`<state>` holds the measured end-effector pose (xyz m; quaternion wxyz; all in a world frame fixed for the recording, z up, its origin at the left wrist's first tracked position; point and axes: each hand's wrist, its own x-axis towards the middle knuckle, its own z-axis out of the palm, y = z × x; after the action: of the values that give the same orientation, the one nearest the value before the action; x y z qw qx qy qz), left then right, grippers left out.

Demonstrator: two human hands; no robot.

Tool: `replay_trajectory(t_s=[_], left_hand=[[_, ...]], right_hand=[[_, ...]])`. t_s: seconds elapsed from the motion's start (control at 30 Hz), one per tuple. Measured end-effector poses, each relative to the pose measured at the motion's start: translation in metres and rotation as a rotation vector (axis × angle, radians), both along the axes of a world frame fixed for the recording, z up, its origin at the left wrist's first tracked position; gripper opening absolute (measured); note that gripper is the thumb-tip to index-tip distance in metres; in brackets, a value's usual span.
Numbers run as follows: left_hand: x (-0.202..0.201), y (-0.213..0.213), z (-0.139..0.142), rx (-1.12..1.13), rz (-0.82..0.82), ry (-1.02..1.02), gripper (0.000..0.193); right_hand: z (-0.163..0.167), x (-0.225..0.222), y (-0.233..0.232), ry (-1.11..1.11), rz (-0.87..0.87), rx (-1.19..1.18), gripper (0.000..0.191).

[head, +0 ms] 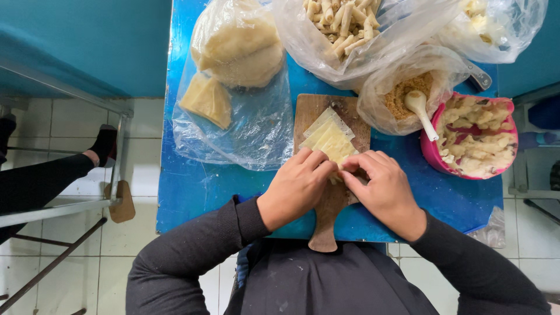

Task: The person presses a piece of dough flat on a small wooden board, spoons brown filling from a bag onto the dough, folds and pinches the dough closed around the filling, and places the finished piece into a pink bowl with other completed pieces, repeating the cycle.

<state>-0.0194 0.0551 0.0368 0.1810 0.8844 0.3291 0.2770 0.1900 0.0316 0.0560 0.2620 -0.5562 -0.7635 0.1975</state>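
while both hands pinch the near end of the pale dough sheet (328, 140) on the wooden board (318, 111), left hand (294, 186) and right hand (382, 186) close narrowly on it; even pressure would likely seal it best. right sits a pink bowl (430, 153) of filling.

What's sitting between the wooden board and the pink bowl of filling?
In the head view, a clear bag of brown crumbs with a white spoon lies between the wooden board and the pink bowl.
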Motion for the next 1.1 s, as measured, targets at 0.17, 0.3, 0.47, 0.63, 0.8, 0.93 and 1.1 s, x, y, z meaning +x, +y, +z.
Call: replay_trajectory(t_s=[0.17, 0.3, 0.47, 0.63, 0.8, 0.93, 1.1], left_hand=[[-0.003, 0.002, 0.002, -0.078, -0.018, -0.065, 0.029], [-0.004, 0.003, 0.004, -0.106, -0.026, -0.079, 0.027], [-0.006, 0.004, 0.008, -0.129, -0.023, -0.111, 0.025], [-0.005, 0.004, 0.010, -0.151, -0.027, -0.142, 0.020], [0.000, 0.003, 0.007, -0.099, 0.017, -0.152, 0.018], [0.002, 0.003, 0.004, -0.100, 0.050, -0.149, 0.012], [0.001, 0.005, 0.005, -0.123, 0.050, -0.182, 0.012]], right_hand=[[0.019, 0.010, -0.004, -0.233, -0.019, 0.067, 0.018], [0.027, 0.011, -0.002, -0.201, 0.106, 0.127, 0.023], [0.024, 0.004, 0.004, -0.262, 0.255, 0.200, 0.025], [0.012, 0.006, 0.009, -0.136, 0.160, 0.113, 0.011], [0.006, 0.007, 0.015, -0.082, 0.135, 0.041, 0.012], [0.012, 0.010, 0.016, -0.140, 0.192, 0.044, 0.020], [0.011, 0.003, 0.021, -0.191, 0.135, 0.001, 0.014]])
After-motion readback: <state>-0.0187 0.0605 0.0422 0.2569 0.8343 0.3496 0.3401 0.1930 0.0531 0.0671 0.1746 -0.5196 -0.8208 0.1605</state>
